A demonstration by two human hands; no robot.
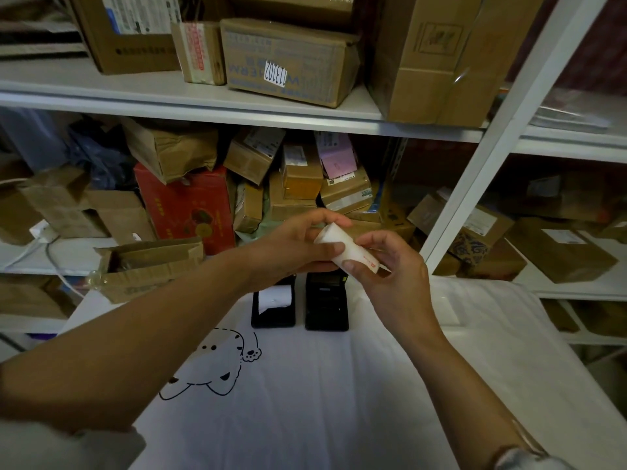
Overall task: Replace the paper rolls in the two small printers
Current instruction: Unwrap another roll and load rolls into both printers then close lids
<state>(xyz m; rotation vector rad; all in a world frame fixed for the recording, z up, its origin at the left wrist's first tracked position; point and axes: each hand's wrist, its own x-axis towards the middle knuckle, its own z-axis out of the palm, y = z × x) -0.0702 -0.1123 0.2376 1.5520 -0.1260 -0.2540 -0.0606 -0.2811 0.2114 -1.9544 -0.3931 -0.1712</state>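
Above the cloth-covered counter (339, 401), the left hand (291, 245) and right hand (390, 276) both grip a wrapped paper roll (346, 249), held over two black printers (300, 307) near the counter's far edge; the left one shows paper.

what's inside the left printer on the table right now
The left printer lies open with a white paper roll sitting in it, its loose end curling forward. The left hand covers the printer's far end.
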